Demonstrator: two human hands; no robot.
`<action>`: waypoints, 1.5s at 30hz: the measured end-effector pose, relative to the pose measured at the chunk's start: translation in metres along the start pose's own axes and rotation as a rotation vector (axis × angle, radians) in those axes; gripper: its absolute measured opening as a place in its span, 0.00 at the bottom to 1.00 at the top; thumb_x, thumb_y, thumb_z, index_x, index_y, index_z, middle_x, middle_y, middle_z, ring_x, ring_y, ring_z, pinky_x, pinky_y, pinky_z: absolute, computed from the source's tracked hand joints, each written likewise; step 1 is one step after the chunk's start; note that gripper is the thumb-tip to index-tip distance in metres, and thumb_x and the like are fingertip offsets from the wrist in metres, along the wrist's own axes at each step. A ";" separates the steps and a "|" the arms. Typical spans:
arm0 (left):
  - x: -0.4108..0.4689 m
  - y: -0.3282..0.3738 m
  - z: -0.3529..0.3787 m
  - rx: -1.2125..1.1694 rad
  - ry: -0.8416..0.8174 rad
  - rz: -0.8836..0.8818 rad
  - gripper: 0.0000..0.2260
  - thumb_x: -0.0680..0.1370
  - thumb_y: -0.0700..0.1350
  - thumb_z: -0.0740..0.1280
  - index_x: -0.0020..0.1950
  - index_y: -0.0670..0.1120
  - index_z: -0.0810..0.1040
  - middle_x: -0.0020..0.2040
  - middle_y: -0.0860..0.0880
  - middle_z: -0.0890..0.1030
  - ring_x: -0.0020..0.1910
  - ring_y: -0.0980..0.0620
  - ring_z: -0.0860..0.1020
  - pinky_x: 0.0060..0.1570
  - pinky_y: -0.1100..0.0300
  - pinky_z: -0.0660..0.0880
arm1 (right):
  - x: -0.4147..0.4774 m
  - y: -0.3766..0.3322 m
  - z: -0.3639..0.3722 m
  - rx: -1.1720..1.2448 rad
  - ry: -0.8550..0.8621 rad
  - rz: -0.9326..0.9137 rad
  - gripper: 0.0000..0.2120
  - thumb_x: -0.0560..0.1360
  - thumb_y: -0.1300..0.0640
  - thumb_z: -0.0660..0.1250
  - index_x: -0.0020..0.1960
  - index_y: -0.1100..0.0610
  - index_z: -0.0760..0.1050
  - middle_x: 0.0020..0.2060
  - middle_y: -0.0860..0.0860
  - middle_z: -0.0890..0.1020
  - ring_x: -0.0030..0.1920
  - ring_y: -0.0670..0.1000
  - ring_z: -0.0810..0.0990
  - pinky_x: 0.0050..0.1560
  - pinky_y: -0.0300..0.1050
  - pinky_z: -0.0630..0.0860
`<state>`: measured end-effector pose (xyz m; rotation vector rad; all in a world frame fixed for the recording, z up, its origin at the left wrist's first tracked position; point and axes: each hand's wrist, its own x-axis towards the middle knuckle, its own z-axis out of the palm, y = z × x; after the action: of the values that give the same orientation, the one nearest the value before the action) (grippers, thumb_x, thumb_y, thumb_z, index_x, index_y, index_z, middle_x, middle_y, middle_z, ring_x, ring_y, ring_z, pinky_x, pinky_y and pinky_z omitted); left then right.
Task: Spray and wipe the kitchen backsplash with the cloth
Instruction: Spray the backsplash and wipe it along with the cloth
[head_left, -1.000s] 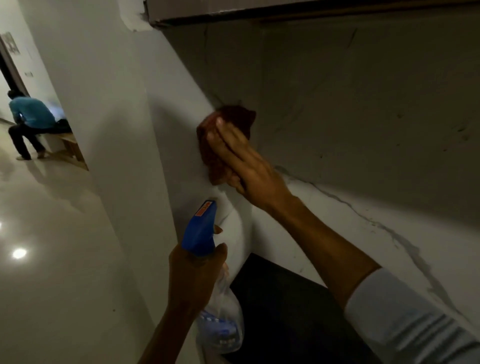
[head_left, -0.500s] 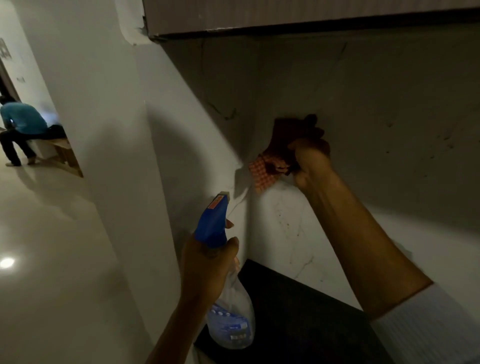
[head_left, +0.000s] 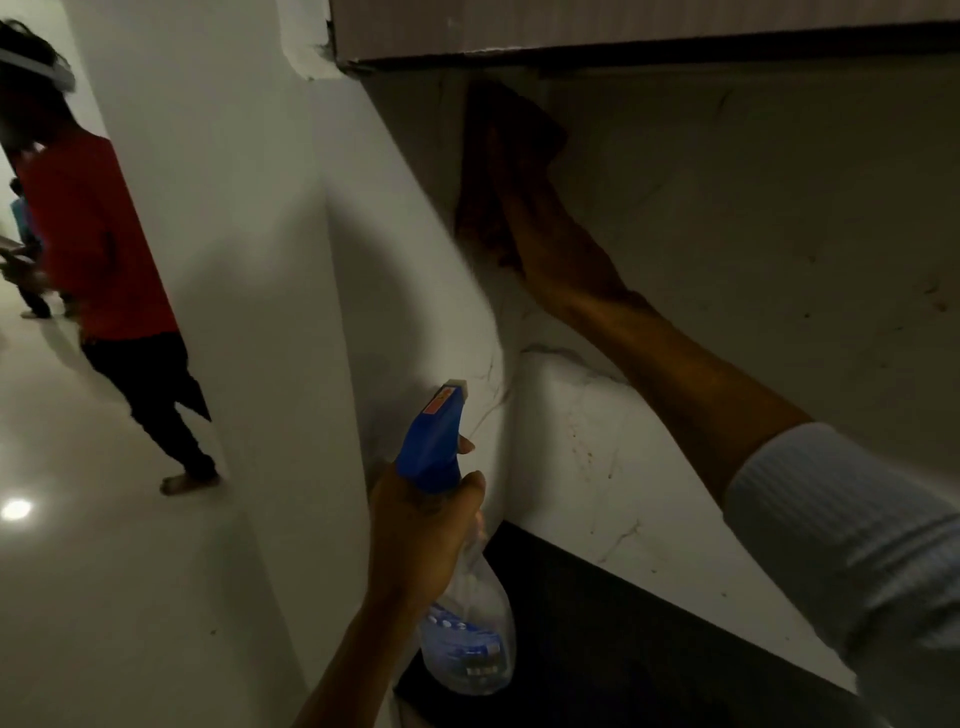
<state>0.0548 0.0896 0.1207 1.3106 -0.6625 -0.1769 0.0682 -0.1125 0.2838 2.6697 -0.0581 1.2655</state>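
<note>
My right hand (head_left: 550, 244) presses a dark red cloth (head_left: 480, 208) flat against the white marble backsplash (head_left: 727, 218), high in the corner just under the upper cabinet; its fingers lie straight over the cloth. The cloth's upper part is lost in shadow. Lower down, my left hand (head_left: 421, 535) grips a clear spray bottle (head_left: 467, 634) with a blue trigger head (head_left: 434, 441), its nozzle aimed up toward the corner.
An upper cabinet (head_left: 623, 26) overhangs the backsplash. A black countertop (head_left: 597, 639) lies below it. A white wall pillar (head_left: 249, 260) stands on the left. In the hallway beyond, a person in a red shirt (head_left: 88, 234) walks on a glossy floor (head_left: 78, 571).
My right hand has carried the cloth up the corner to just below the cabinet and flattened over it. A person in red has come into the hallway. The bottle stays put.
</note>
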 end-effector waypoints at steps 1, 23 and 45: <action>0.000 0.001 0.001 0.001 -0.004 0.017 0.20 0.73 0.32 0.69 0.41 0.60 0.79 0.25 0.48 0.78 0.24 0.50 0.77 0.28 0.59 0.78 | -0.004 0.012 0.002 -0.156 0.008 -0.080 0.26 0.82 0.61 0.54 0.77 0.59 0.47 0.76 0.59 0.54 0.76 0.57 0.54 0.72 0.39 0.49; 0.009 -0.009 0.022 0.046 -0.116 0.060 0.10 0.75 0.36 0.70 0.46 0.51 0.76 0.24 0.55 0.77 0.23 0.60 0.76 0.28 0.70 0.73 | -0.054 0.073 -0.033 -0.775 -0.274 -0.211 0.26 0.75 0.54 0.66 0.68 0.66 0.69 0.68 0.63 0.71 0.67 0.64 0.70 0.67 0.62 0.67; 0.118 0.032 0.090 0.095 -0.185 0.069 0.05 0.70 0.43 0.70 0.37 0.50 0.76 0.25 0.53 0.79 0.26 0.51 0.80 0.33 0.48 0.83 | -0.088 0.079 -0.021 -0.424 -0.333 -0.120 0.26 0.81 0.57 0.59 0.76 0.60 0.56 0.76 0.58 0.56 0.76 0.60 0.50 0.76 0.56 0.43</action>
<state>0.0934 -0.0333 0.2016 1.3708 -0.8816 -0.2145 -0.0124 -0.1896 0.2407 2.4345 -0.1863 0.6709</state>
